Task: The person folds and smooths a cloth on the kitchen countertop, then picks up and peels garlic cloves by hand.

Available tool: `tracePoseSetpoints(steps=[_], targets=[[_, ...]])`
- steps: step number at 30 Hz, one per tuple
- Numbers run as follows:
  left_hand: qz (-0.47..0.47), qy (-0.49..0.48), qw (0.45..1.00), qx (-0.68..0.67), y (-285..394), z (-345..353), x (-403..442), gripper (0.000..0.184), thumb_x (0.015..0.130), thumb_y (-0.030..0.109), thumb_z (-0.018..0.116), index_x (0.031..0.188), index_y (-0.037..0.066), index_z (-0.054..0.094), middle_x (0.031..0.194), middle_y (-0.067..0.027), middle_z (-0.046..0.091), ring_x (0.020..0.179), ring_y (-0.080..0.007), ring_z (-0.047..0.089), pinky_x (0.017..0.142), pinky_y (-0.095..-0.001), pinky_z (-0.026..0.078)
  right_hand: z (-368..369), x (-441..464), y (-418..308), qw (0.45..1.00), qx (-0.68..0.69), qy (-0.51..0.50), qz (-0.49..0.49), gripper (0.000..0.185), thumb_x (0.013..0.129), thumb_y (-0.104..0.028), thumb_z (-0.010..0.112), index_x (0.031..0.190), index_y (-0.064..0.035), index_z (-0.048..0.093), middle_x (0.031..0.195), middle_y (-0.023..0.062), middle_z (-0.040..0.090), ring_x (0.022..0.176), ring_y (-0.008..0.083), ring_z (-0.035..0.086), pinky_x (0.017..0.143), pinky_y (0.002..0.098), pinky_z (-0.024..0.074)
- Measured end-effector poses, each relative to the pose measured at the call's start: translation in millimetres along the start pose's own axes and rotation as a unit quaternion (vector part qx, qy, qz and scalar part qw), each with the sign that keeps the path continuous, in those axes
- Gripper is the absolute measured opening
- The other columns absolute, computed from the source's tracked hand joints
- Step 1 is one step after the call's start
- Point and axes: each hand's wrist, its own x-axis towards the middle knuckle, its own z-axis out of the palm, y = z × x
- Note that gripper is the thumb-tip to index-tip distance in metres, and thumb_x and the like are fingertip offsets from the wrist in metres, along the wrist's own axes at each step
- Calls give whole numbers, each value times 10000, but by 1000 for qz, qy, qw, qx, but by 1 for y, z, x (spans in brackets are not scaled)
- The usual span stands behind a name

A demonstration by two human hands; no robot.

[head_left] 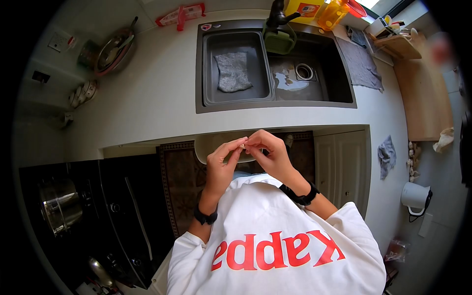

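My left hand [222, 164] and my right hand [274, 156] meet in front of my body, just short of the counter's front edge. Both are closed in a pinch, fingertips together around a small whitish piece [242, 146]. Fingers cover most of it, so its kind is unclear. Below the hands stands a pale bin [202, 150], partly hidden by them. A black band circles each wrist.
Beyond the counter edge is a dark double sink [199, 69] with a grey cloth [233, 72] in its left basin. Garlic bulbs [412, 160], a crumpled cloth [387, 156] and a white kettle [414, 195] are on the right. A steel pot [60, 205] sits on the left.
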Motion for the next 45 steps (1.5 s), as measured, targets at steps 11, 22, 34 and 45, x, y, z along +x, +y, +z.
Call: tracePoseSetpoints(steps=[11, 22, 34, 45], targets=[[56, 57, 994, 71, 0, 3, -3, 205, 786, -48, 602, 980, 7, 639, 970, -104, 643, 891, -179, 611, 786, -263, 478, 5, 0, -13, 981, -179, 28, -74, 134, 748, 63, 606, 870, 16, 581, 829, 101, 612, 702, 200, 612, 585, 256, 479], [210, 55, 950, 225, -3, -1, -10, 239, 712, -63, 629, 940, 2, 647, 967, -108, 643, 857, -248, 609, 740, -312, 497, 3, -5, -16, 992, -124, 10, 19, 89, 770, 22, 601, 856, 41, 590, 766, 127, 617, 669, 220, 621, 589, 272, 505], [263, 33, 937, 225, -7, -1, -13, 278, 672, -88, 636, 944, -30, 635, 959, -114, 637, 859, -250, 604, 732, -313, 514, 2, -10, -18, 990, -134, -16, 35, 69, 763, 3, 595, 814, 40, 567, 743, 161, 603, 637, 271, 614, 575, 295, 495], [188, 75, 973, 109, -12, 6, -12, 199, 741, -61, 634, 925, 15, 630, 976, -115, 650, 849, -233, 624, 715, -293, 513, 1, -3, -15, 992, -117, -10, 39, 68, 773, -19, 594, 800, 33, 561, 693, 133, 598, 591, 203, 596, 556, 272, 476]])
